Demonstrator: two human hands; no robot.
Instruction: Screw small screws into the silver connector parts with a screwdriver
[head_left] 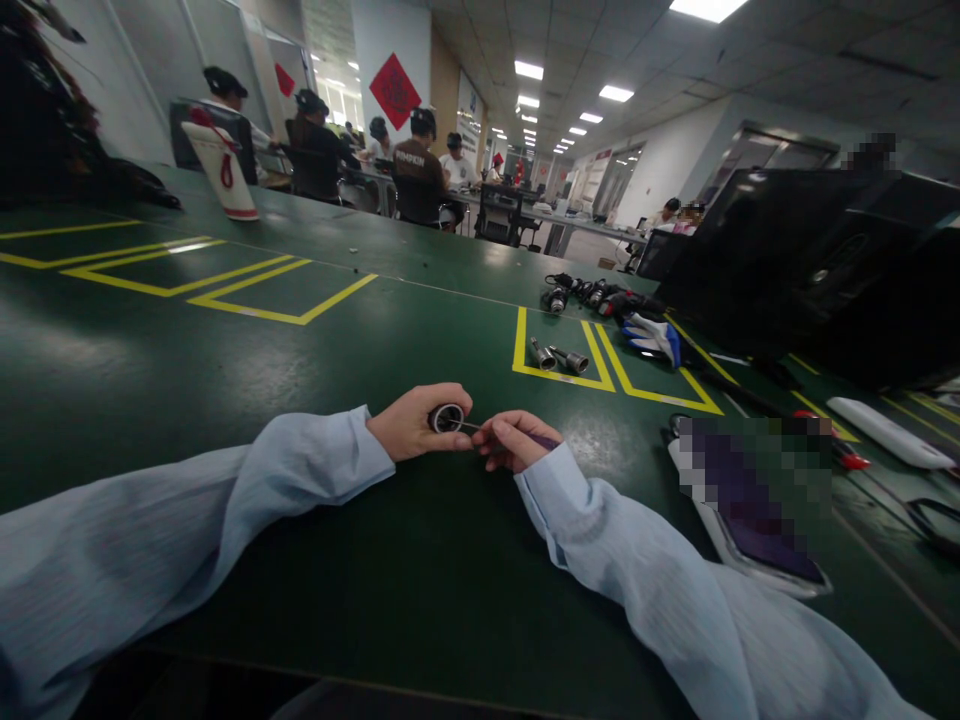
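Near the middle of the green table, my left hand [420, 422] is wrapped round a short metal cylinder [447, 418] whose open, ring-shaped end faces me. Just to its right, my right hand [516, 440] pinches a thin screwdriver-like tool [543, 441] with a dark handle. The tool's slim shaft points left, and its tip reaches the cylinder's open end. Whether the tip touches anything inside is too small to tell. Beyond my hands, two metal socket-like parts [571, 360] lie inside a yellow-taped rectangle.
A phone-like device [750, 500] lies right of my right sleeve. Farther back are blue-white gloves [651, 340], dark cabled parts [570, 292] and large black monitors [780, 270]. A white cup [222, 170] stands at the far left. Several people sit at desks behind.
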